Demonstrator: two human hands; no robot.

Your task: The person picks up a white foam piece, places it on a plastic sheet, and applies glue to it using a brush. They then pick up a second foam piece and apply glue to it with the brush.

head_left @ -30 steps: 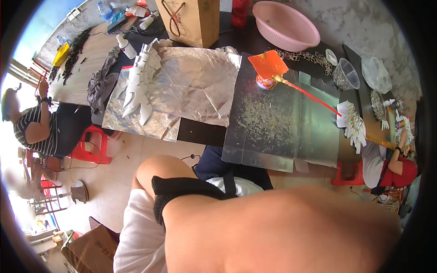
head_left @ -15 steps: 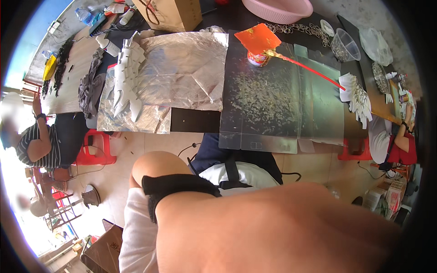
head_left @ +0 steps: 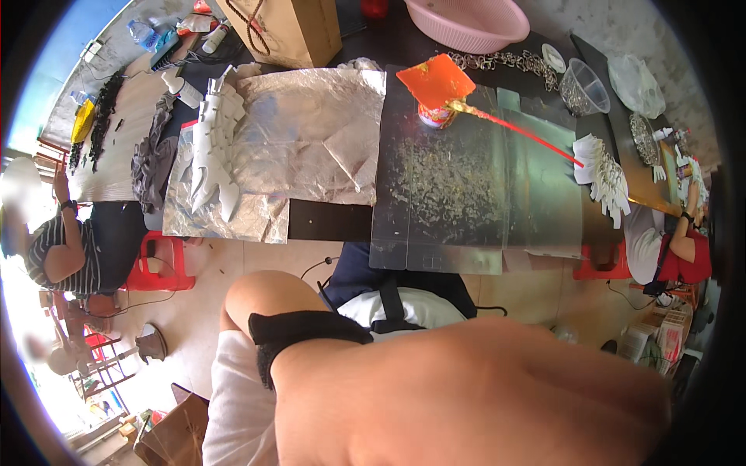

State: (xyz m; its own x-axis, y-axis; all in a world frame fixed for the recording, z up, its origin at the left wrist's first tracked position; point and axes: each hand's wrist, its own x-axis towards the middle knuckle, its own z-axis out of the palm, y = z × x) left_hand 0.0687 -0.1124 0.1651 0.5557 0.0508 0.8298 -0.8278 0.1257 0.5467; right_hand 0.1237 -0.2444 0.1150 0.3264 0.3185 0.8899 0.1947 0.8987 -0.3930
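My left hand (head_left: 497,380) is raised very near the camera and fills the lower part of the picture, its back showing. A black band (head_left: 311,335) circles the wrist, and the arm bends up from a white sleeve at the lower left. The fingers are blurred and mostly hidden at the right, so what they touch does not show. My right hand is out of sight. Beyond, on the table, a clear plastic sheet (head_left: 536,225) carries many small pale bits (head_left: 443,182). An orange square (head_left: 437,81) rests on a small tin (head_left: 435,116), beside a red stick (head_left: 528,138) with a yellowish, coated end.
Crinkled silver foil (head_left: 311,147) lies left of the sheet, under overlapping white pieces (head_left: 211,155). White finger-shaped pieces (head_left: 602,179) lie at right. Behind stand a brown paper bag (head_left: 299,31), pink basin (head_left: 466,27) and clear tub (head_left: 583,87). People sit at both sides.
The table and its things sit slightly lower in the picture. My left hand stays near the camera, shifted a little. Nothing on the table has visibly been moved.
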